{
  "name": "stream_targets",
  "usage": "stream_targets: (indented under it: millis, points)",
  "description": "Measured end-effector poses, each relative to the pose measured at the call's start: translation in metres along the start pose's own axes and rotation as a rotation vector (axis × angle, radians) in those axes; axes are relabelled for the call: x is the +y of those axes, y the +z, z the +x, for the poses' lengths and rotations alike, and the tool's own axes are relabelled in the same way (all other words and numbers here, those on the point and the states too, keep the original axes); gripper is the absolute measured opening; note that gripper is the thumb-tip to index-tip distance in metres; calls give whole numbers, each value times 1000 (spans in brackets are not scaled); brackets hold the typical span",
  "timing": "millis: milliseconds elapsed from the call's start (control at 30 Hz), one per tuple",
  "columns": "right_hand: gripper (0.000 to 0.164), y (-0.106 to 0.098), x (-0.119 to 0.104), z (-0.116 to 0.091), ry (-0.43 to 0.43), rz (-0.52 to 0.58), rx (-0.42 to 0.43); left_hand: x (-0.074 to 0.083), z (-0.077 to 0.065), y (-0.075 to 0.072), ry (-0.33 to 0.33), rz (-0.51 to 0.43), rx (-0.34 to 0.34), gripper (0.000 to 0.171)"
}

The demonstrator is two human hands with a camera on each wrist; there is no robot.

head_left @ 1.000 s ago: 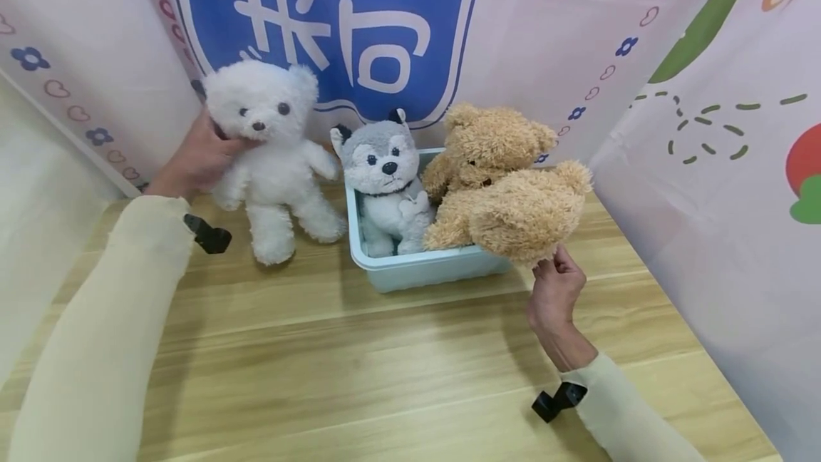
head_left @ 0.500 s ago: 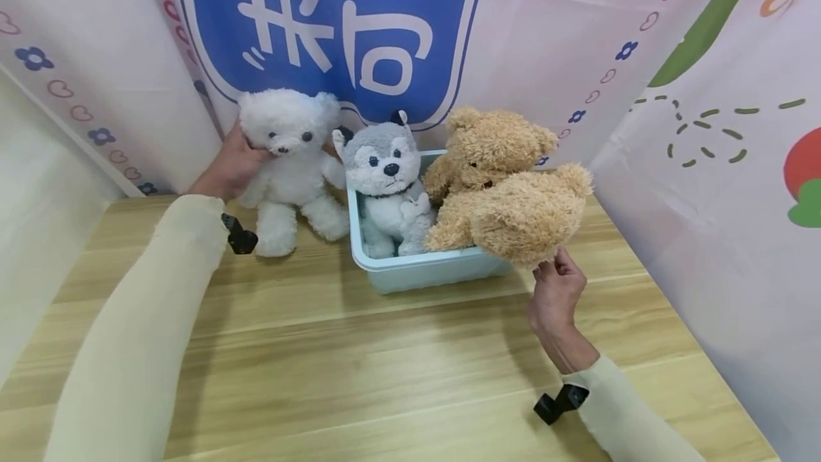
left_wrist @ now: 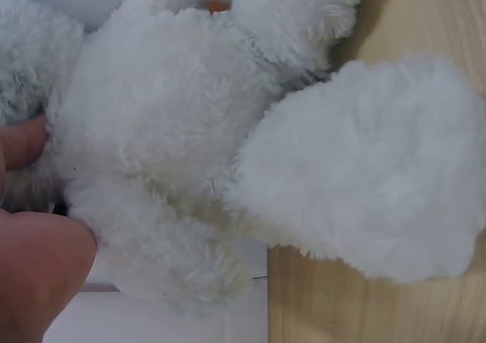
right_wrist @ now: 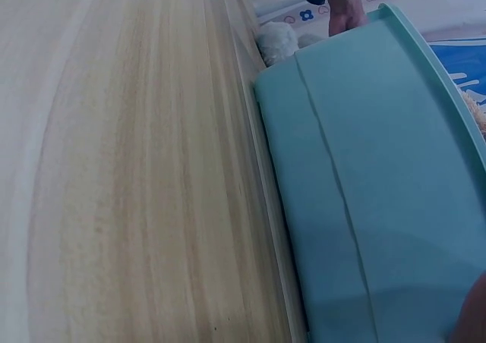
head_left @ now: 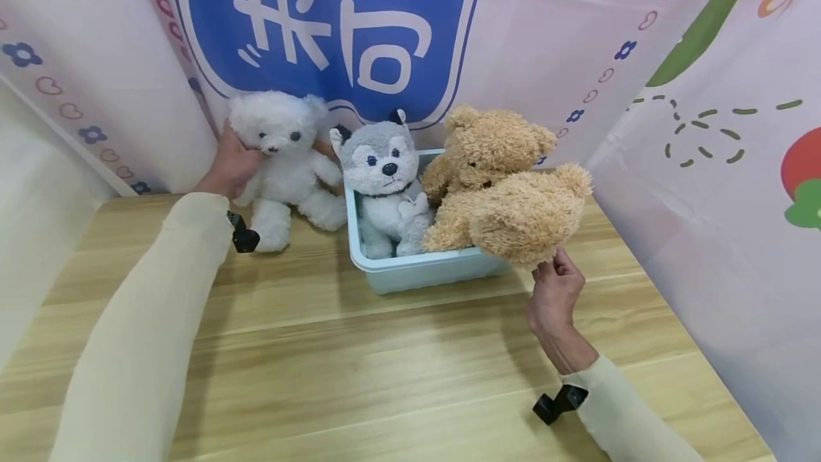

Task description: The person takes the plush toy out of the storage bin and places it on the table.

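In the head view my left hand [head_left: 234,159] grips a fluffy white teddy bear [head_left: 288,177] at its neck; the bear stands on the table against the backdrop. The left wrist view shows my thumb and a finger at the neck of the white plush [left_wrist: 167,108]. My right hand [head_left: 556,291] has curled fingers pinching the lower edge of a curly tan teddy bear [head_left: 526,216] that hangs over the right side of a light blue bin [head_left: 436,276]. Their exact grip is partly hidden. Behind it another tan plush head [head_left: 497,141] leans in the bin.
A grey and white husky plush [head_left: 385,170] sits in the left part of the bin, facing front. The wooden table [head_left: 398,369] runs up to a printed cloth backdrop [head_left: 526,34]. Another printed cloth wall [head_left: 718,198] stands at the right.
My left hand has moved right and a little lower, bringing the white bear closer to the bin and lower against the backdrop. My right hand and the tan bears have stayed put.
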State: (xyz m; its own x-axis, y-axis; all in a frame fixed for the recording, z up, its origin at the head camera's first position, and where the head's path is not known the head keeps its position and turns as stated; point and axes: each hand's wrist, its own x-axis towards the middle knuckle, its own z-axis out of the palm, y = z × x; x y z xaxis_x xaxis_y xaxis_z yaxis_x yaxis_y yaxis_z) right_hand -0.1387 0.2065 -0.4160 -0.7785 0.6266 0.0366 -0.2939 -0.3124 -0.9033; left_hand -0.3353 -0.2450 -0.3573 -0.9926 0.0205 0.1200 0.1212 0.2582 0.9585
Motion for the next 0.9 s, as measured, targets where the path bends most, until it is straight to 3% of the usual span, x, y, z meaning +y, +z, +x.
stream_targets:
  millis: [467,900]
  points:
    - [46,0,-2,-1,15,22,-10,0,-5,-1,-130,381,153,68]
    - [49,0,0,1,3,5,-8,4,-5,0,-167,419,175,64]
